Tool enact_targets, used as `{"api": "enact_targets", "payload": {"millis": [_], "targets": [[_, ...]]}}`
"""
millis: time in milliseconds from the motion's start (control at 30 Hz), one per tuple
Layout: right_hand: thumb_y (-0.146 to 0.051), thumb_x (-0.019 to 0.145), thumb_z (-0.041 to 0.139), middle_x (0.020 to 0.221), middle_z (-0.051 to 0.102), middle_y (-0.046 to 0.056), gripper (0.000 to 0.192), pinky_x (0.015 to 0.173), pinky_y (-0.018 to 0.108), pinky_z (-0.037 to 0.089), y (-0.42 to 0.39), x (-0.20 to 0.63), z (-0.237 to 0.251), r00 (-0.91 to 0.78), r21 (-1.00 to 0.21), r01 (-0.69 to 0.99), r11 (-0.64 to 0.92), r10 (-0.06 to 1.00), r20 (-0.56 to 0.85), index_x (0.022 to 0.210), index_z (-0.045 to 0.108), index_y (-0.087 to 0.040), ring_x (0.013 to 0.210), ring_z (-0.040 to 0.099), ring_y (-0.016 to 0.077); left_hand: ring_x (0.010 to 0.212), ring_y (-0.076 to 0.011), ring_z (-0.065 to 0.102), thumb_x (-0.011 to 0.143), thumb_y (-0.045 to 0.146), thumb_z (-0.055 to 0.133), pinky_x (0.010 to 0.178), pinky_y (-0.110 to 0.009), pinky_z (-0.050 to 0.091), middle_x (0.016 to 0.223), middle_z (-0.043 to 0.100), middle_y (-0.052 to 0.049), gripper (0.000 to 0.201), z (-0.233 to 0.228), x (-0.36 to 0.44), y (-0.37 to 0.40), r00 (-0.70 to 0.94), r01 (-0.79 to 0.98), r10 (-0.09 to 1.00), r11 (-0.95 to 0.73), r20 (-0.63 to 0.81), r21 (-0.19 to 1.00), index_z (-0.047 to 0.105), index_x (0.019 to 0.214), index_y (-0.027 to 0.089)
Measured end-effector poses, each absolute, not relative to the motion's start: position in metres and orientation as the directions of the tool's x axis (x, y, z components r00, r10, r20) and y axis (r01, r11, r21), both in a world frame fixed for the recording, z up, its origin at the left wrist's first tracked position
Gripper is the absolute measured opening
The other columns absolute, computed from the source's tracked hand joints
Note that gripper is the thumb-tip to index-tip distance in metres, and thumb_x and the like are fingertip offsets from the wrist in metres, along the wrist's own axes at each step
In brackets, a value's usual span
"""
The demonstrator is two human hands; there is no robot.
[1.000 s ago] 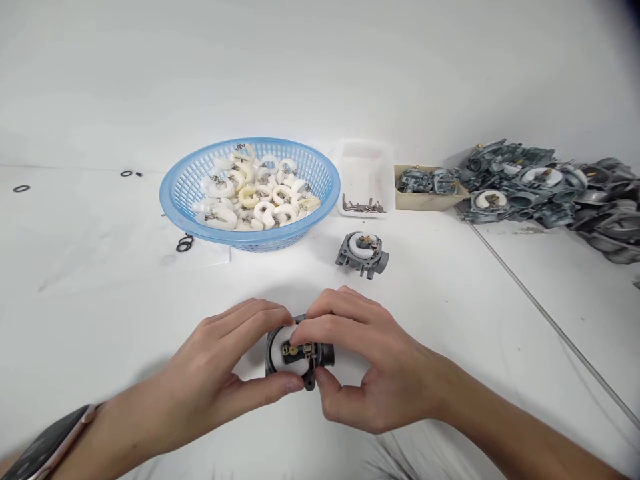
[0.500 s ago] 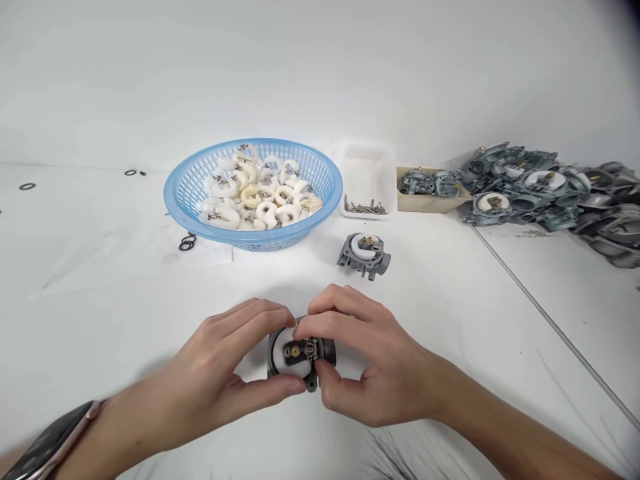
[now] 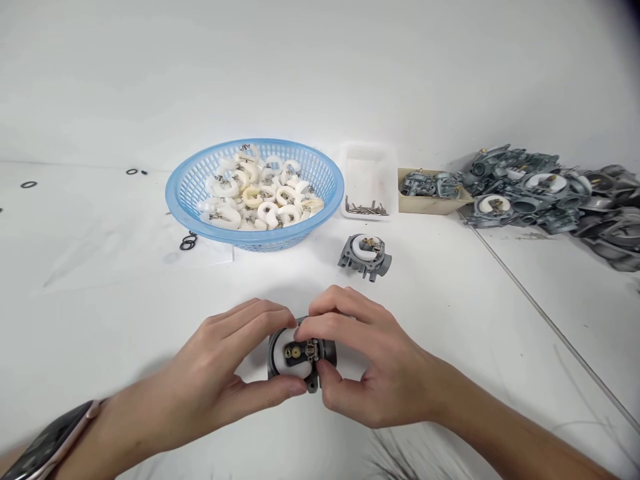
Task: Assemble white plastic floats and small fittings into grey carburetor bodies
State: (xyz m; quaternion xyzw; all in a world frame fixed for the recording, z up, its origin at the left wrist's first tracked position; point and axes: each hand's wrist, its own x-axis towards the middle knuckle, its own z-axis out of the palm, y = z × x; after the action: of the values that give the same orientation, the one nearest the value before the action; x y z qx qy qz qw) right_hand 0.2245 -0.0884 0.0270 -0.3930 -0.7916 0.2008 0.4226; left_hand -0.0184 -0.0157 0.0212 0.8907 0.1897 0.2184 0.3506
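Note:
A grey metal carburetor body (image 3: 327, 351) sits on the white table in front of me, its open bowl side facing up. Inside it lies a white C-shaped float (image 3: 283, 359) around two brass jets. My left hand (image 3: 230, 363) grips the body's left side, thumb at the near edge and fingers at the far edge. With my right hand (image 3: 370, 360) I press around the float hinge: the index finger touches the float's far end and the thumb is at the near side of the hinge. Whether a pin is between those fingertips is hidden.
Behind stands a blue basket (image 3: 200, 230) of white floats, beside a white tray (image 3: 370, 167) with metal pins. A second carburetor (image 3: 365, 257) rests nearer. To the right are a box (image 3: 433, 203) and a carburetor pile (image 3: 530, 190). Black O-rings (image 3: 188, 243) lie left.
Almost nothing differs. Both hands hold the same places on the carburetor, and the whole view has shifted very slightly.

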Motion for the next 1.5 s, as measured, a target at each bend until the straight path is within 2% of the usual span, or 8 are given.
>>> {"api": "enact_targets", "payload": {"millis": [400,633,833,1133,1500], "targets": [[-0.002,0.084,0.057,0.103,0.065,0.003,0.04,0.075,0.035,0.053,-0.0877,0.2248,0.0258,-0.344,-0.659,0.437,0.612,0.791,0.506,0.117,0.067,-0.021,0.082,0.062,0.0169,0.093,-0.0145,0.069,0.111,0.04,0.068,0.081,-0.022,0.056,0.113,0.071,-0.001,0.027,0.0231,-0.0183,-0.0155,0.834,0.185,0.485,-0.695,0.263,0.695,0.057,0.131,0.026],[-0.002,0.083,0.058,0.103,0.064,0.003,0.039,0.077,0.035,0.053,-0.0881,0.2248,0.027,-0.347,-0.663,0.442,0.604,0.797,0.494,0.117,0.067,-0.02,0.083,0.061,0.0165,0.089,-0.0152,0.072,0.111,0.042,0.068,0.077,-0.022,0.058,0.109,0.073,-0.001,0.024,0.0257,-0.0155,-0.0144,0.832,0.176,0.474,-0.718,0.288,0.674,0.056,0.124,0.026],[-0.002,0.084,0.058,0.102,0.066,0.003,0.04,0.079,0.034,0.053,-0.0895,0.2254,0.0275,-0.342,-0.659,0.441,0.609,0.793,0.504,0.118,0.067,-0.021,0.084,0.062,0.0159,0.091,-0.0176,0.072,0.109,0.041,0.069,0.079,-0.024,0.058,0.111,0.071,-0.001,0.023,0.0222,-0.0184,-0.0156,0.835,0.224,0.502,-0.685,0.226,0.693,0.055,0.123,0.029],[-0.001,0.087,0.058,0.1,0.07,0.002,0.039,0.078,0.033,0.052,-0.0902,0.2263,0.0254,-0.354,-0.653,0.431,0.623,0.782,0.512,0.119,0.066,-0.021,0.083,0.065,0.0156,0.085,-0.0177,0.073,0.107,0.044,0.072,0.074,-0.023,0.059,0.107,0.074,-0.001,0.024,0.0249,-0.0154,-0.016,0.816,0.199,0.502,-0.709,0.286,0.677,0.056,0.118,0.028],[-0.007,0.081,0.061,0.104,0.067,0.003,0.044,0.079,0.036,0.055,-0.0913,0.2263,0.029,-0.371,-0.669,0.44,0.599,0.8,0.472,0.122,0.062,-0.025,0.084,0.065,0.0188,0.086,-0.0184,0.072,0.107,0.042,0.072,0.074,-0.025,0.059,0.107,0.073,-0.002,0.024,0.024,-0.0155,-0.0152,0.824,0.187,0.493,-0.703,0.279,0.687,0.055,0.117,0.027]]}}
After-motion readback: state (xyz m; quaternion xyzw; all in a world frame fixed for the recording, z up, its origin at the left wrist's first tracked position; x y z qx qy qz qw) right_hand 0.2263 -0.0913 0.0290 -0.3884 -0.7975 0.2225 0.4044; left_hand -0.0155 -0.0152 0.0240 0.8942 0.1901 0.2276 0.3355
